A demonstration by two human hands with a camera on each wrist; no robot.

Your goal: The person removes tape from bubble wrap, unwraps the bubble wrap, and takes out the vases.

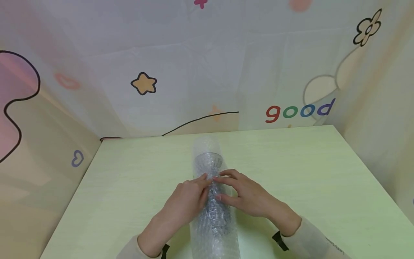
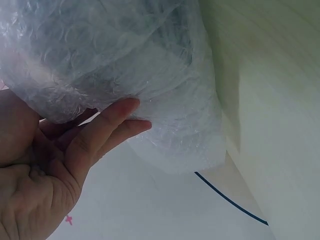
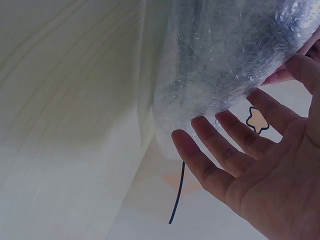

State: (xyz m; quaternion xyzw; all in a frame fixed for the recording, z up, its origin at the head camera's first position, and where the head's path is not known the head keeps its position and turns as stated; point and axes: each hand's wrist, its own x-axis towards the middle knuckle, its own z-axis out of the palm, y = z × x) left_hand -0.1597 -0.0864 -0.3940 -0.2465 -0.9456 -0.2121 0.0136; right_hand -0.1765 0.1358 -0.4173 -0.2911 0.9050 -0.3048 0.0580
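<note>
A long roll of clear bubble wrap [image 1: 213, 230] lies on the table, pointing away from me, with something dark and greyish inside it. Its shape and kind are blurred by the plastic. My left hand [image 1: 189, 198] rests on the wrap from the left, fingers extended over its top. From the right, the fingertips of my right hand [image 1: 247, 194] touch the same upper surface, close to the left fingers. In the left wrist view, fingers [image 2: 107, 122] lie along the crinkled plastic. Spread, slightly bent fingers [image 3: 225, 150] meet the wrap in the right wrist view.
The pale green table [image 1: 139, 169] stretches out on both sides of the roll. A printed curtain [image 1: 194, 79] with a star, flowers and the word "good" hangs behind the table's back edge and along its sides. The wrap's flattened far end [image 1: 206, 144] reaches near that back edge.
</note>
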